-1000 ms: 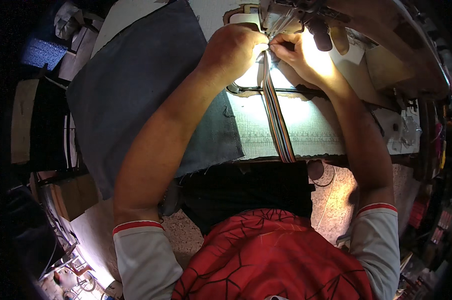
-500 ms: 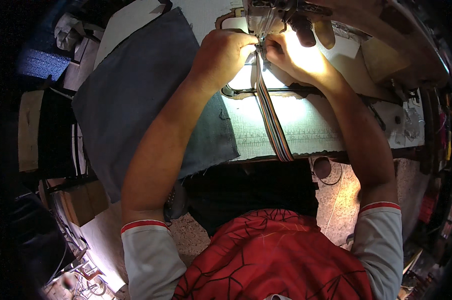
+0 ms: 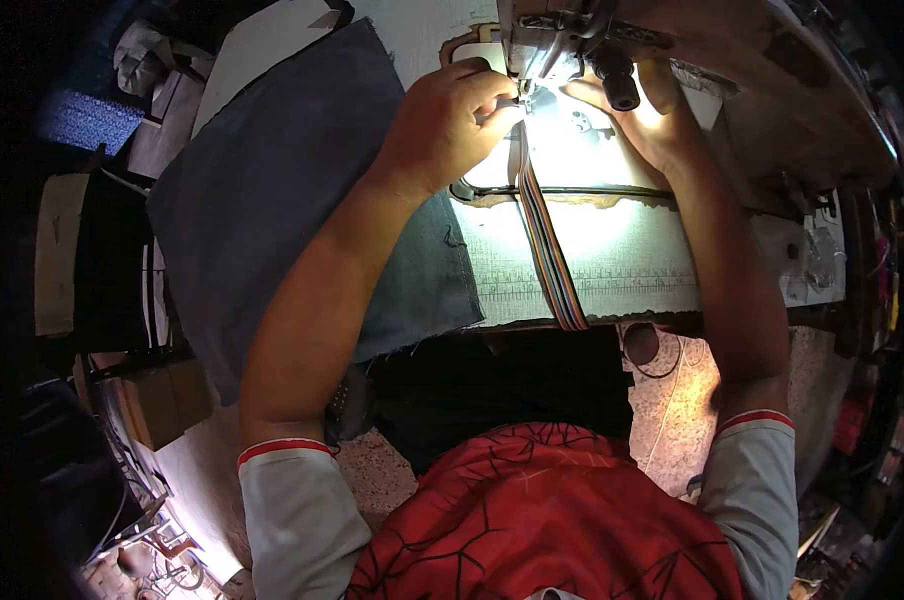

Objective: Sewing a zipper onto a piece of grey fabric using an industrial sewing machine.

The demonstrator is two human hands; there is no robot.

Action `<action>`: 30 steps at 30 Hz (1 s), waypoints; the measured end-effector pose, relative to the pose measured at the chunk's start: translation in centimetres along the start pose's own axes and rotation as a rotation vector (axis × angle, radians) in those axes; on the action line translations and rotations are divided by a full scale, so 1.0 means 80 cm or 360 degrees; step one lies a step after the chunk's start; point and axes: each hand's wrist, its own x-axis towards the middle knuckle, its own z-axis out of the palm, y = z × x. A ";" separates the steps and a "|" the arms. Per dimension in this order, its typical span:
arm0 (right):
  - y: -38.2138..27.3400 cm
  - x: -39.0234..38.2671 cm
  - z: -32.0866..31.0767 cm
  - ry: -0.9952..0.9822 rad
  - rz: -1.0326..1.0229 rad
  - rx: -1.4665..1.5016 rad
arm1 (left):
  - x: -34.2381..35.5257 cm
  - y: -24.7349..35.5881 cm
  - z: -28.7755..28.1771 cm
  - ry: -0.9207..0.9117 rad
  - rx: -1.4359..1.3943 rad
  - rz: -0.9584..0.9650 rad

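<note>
Largest first, as I log it from the remote end: the pale counter (image 3: pixel 627 245), marked with a measuring scale along its near side. Over its far right stands a sewing machine (image 3: pixel 762 75), body dark and worn, its lamp throwing hard glare on the work area; some detail there is lost to me. On the left lies a dark grey cloth (image 3: pixel 302 170), near edge frayed, the left forearm passing over it. Hands next, well apart from each other. Left hand (image 3: pixel 450 125): thumb and finger drawn in close at the needle area; I cannot tell whether they grip anything. Right hand (image 3: pixel 657 125): on the other side of that area, one digit reaching toward it, the rest partly hidden by the machine; grip there I cannot tell either. Between the hands, the striped strip (image 3: pixel 549 245), orange, white and black lines, runs from the needle area, just beside the left fingertips, down across the counter to its near edge. Smaller: a black knob (image 3: pixel 615 82) on the machine, close to the right hand. Smallest, a loose dark thread (image 3: pixel 454 236) on the cloth.
</note>
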 end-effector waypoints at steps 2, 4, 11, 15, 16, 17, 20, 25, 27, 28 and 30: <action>-0.006 0.001 0.033 0.0601 -0.0067 -0.0051 | -0.001 -0.001 0.000 -0.0016 0.0021 -0.0037; 0.007 -0.002 0.011 0.0430 0.0014 0.0111 | -0.003 -0.007 0.003 -0.0081 0.0034 0.0046; -0.003 -0.036 0.096 0.0654 0.0261 -0.0046 | -0.002 0.017 0.016 -0.0243 -0.0248 0.0009; 0.014 -0.065 0.094 0.0538 0.0300 0.0534 | 0.007 0.018 0.030 -0.0524 -0.0482 -0.0071; -0.004 -0.072 0.103 0.0542 0.0289 0.0521 | 0.006 0.022 0.025 -0.0519 -0.0488 -0.0056; -0.035 -0.081 0.120 0.0374 0.0499 -0.0430 | 0.003 0.024 0.014 -0.0529 -0.0374 0.0006; -0.094 -0.129 0.135 -0.0271 0.0493 -0.1717 | -0.003 0.031 -0.011 -0.0586 -0.0147 0.0047; -0.229 -0.184 0.129 -0.0067 0.0083 -0.1250 | 0.013 0.050 -0.024 -0.0562 -0.0008 0.0159; -0.227 -0.187 0.115 0.0181 -0.0021 -0.0986 | 0.002 0.043 -0.022 -0.0571 -0.0018 0.0095; -0.218 -0.180 0.109 0.0169 -0.0032 -0.0974 | -0.003 0.039 -0.023 -0.0578 -0.0045 0.0032; -0.186 -0.159 0.097 -0.0190 0.0290 -0.1680 | 0.002 0.039 -0.024 -0.0592 -0.0104 0.0013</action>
